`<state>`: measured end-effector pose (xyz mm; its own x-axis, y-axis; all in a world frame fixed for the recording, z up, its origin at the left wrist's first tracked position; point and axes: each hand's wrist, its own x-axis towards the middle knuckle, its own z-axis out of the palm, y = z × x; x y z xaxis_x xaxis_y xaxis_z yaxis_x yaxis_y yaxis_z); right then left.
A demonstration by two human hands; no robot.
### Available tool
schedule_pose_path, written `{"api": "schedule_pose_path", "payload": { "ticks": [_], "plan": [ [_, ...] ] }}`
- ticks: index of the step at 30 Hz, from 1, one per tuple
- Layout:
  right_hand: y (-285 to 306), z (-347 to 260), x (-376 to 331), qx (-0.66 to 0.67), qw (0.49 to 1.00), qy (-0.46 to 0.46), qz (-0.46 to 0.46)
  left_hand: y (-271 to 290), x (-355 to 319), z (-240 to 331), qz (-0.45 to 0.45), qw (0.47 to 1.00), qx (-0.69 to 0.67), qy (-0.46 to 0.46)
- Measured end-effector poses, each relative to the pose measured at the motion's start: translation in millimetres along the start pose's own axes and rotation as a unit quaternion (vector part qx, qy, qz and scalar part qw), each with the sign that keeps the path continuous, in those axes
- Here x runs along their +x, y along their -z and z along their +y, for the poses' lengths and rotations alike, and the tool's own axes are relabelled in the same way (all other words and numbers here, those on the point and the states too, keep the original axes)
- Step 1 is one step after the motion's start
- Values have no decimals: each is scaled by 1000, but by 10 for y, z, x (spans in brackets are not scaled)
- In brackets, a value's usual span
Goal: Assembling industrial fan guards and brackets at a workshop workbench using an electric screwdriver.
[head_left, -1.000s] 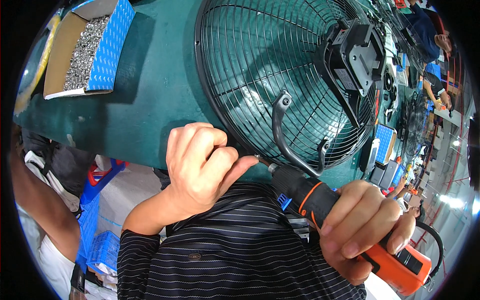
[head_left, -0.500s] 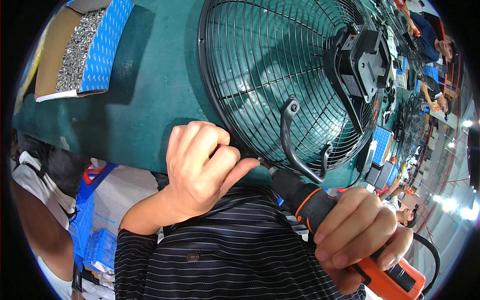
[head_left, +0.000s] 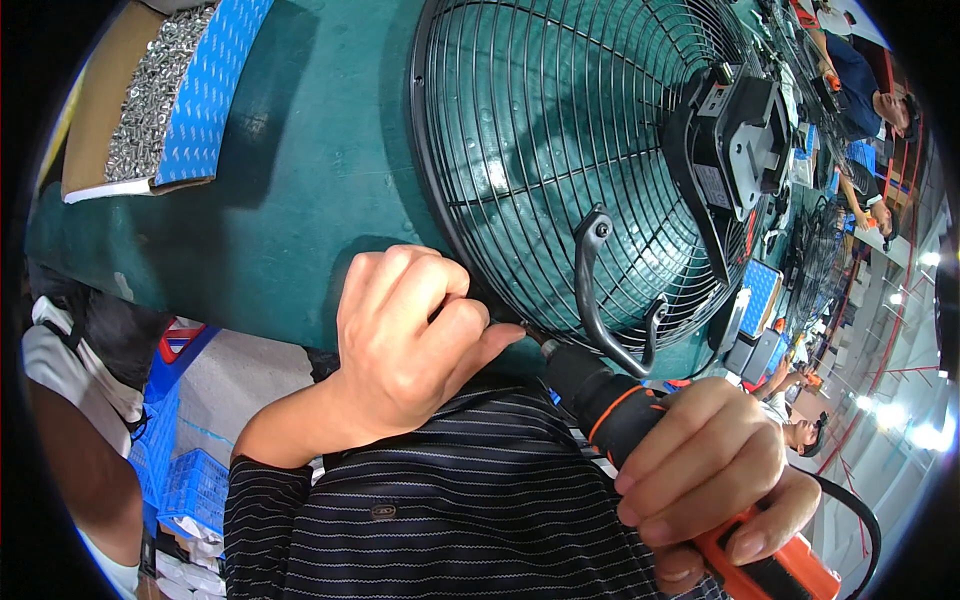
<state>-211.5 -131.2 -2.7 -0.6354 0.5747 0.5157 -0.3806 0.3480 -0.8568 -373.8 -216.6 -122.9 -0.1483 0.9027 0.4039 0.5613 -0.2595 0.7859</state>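
My right hand is wrapped round an orange and black electric drill, with a black cable curving off behind it. The drill's bit points up and left toward the rim of a round black wire fan guard. At that rim, my left hand is closed, fingers curled and thumb stretched out to the bit's tip. What its fingers hold is hidden; a tiny shiny bit of metal shows by the thumb tip. The guard carries a black motor in its middle and a curved black handle near me.
An open cardboard box full of small metal screws stands at the upper left of the green table. Below the table edge at left are blue crates and another person's arm. Other people work along the right side.
The fan guard appears slightly farther right and lower, and the box slightly left, as the view shifts. Both hands stay at the rim; the drill hand sits marginally lower and more to the left.
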Motion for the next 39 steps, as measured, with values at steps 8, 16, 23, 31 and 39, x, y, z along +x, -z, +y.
{"api": "schedule_pose_path", "payload": {
  "ticks": [8,16,23,31,39],
  "plan": [
    [29,66,198,108,984,-55,-133,54,-34,2,-7,1000,10,9],
    [486,-150,19,219,969,-12,-110,281,183,-24,-37,995,-55,67],
    [832,-553,-1039,67,926,-146,343,109,929,-490,51,980,-121,147],
    [575,-421,-1773,61,820,-360,441,22,1476,-640,35,950,-241,197],
    [1533,-351,-1560,5,845,-358,398,-85,442,156,84,936,-222,260]
  ]
}}
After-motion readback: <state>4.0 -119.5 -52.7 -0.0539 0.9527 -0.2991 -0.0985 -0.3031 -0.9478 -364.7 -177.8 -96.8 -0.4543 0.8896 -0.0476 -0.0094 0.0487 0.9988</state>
